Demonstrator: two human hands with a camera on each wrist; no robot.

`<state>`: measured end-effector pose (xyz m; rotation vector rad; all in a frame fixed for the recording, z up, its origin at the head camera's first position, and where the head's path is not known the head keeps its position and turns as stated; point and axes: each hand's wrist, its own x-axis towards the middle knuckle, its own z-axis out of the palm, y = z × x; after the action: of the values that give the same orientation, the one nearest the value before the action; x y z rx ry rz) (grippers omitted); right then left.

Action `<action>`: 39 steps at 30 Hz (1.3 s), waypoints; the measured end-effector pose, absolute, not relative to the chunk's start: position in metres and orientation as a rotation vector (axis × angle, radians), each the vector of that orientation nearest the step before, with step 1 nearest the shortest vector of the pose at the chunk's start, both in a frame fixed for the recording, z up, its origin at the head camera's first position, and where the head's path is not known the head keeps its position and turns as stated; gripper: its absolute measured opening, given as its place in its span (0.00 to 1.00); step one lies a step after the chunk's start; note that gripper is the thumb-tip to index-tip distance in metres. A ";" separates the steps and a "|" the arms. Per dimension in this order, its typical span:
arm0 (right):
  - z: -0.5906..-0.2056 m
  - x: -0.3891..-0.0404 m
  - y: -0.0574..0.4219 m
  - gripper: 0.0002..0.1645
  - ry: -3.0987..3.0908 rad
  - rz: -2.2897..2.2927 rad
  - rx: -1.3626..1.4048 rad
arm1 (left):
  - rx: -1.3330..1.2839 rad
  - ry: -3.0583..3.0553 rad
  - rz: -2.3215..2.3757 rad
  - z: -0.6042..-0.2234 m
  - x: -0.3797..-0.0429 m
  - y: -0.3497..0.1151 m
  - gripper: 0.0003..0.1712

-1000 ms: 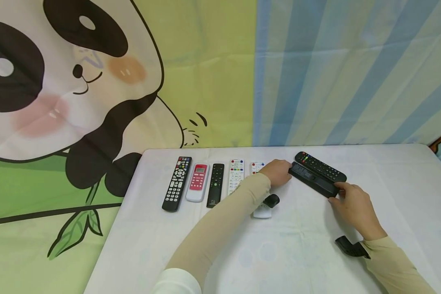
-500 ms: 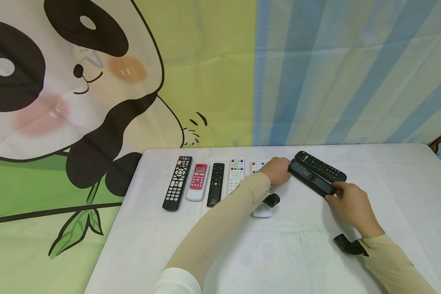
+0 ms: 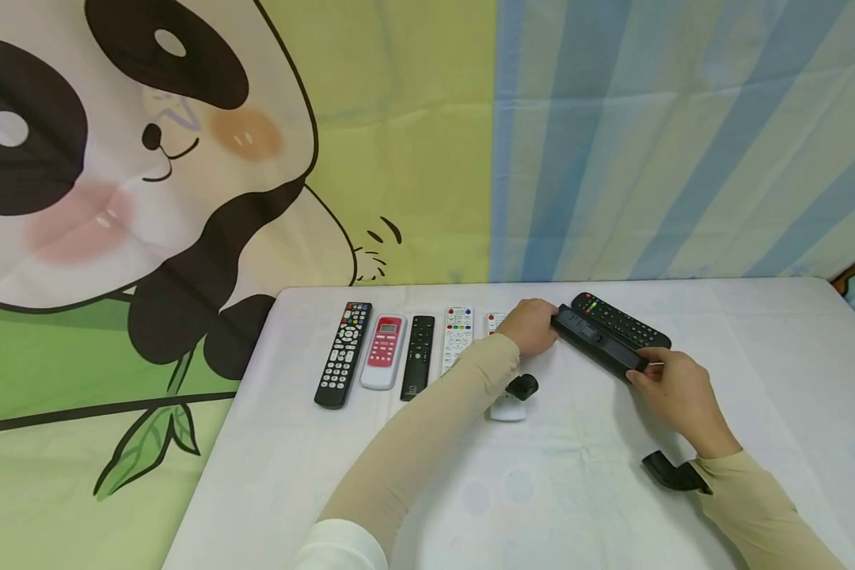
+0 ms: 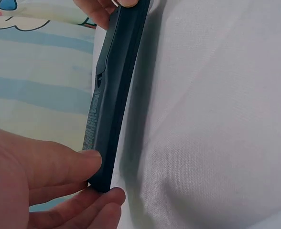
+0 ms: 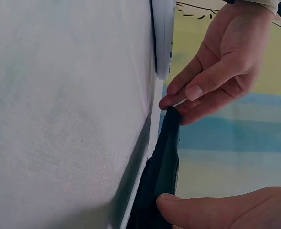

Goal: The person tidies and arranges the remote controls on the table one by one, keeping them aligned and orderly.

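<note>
A black remote control [image 3: 593,339] lies back side up between my two hands, slanting down to the right in the head view. My left hand [image 3: 530,327] pinches its far left end. The thumb and fingers of my right hand [image 3: 684,400] hold the near right end. In the left wrist view, the remote's printed back and battery cover [image 4: 114,40] show, with its shadow falling on the white cloth beside it. Another black remote control [image 3: 621,321] lies button side up right behind the held one, partly overlapped by it.
Left of my hands, a row on the white tablecloth [image 3: 577,491] holds a black remote [image 3: 343,356], a red-and-white remote [image 3: 383,352], a slim black remote [image 3: 418,358] and two white remotes [image 3: 458,332], partly covered by my left arm. A printed curtain [image 3: 413,158] hangs behind.
Both hands have shifted slightly left and away from me, carrying the held remote control along. The other remotes stay where they were.
</note>
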<state>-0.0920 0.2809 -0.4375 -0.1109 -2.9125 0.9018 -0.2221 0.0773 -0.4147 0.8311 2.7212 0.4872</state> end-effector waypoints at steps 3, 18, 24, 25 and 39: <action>-0.436 -0.092 0.280 0.30 -2.911 0.915 -0.100 | 0.802 2.725 0.524 -0.415 -0.224 0.076 0.23; -0.429 -0.087 0.262 0.33 -2.939 0.987 -0.052 | 0.741 2.770 0.677 -0.407 -0.229 0.062 0.21; -0.429 -0.085 0.256 0.33 -2.966 0.990 -0.033 | 0.754 2.775 0.725 -0.404 -0.230 0.057 0.20; -0.429 -0.085 0.256 0.33 -2.969 0.990 -0.027 | 0.749 2.771 0.745 -0.403 -0.230 0.057 0.20; -0.433 -0.084 0.249 0.29 -2.967 0.991 0.090 | 0.745 2.764 0.928 -0.402 -0.231 0.051 0.18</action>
<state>-0.0838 0.2490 -0.4334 0.0898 -2.9675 0.9914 -0.2310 0.0508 -0.4016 0.7455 2.7636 0.9281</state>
